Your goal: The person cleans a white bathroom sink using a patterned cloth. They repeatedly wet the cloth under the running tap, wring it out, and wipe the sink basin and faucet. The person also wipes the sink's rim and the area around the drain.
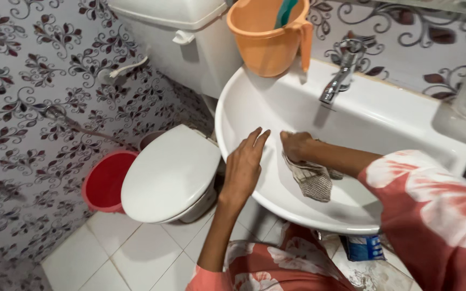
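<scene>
Right hand (296, 145) gripping cloth (312, 180) hanging lengthwise into basin (389, 121), left hand (244, 164) on rim

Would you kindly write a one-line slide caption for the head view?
Right hand presses a grey cloth inside a white basin; left hand rests on its rim.

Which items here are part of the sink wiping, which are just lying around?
In use: white ceramic sink, grey checked cloth, right hand, left hand.
Lying about: orange plastic mug, chrome tap, white toilet, red plastic bucket.
</scene>
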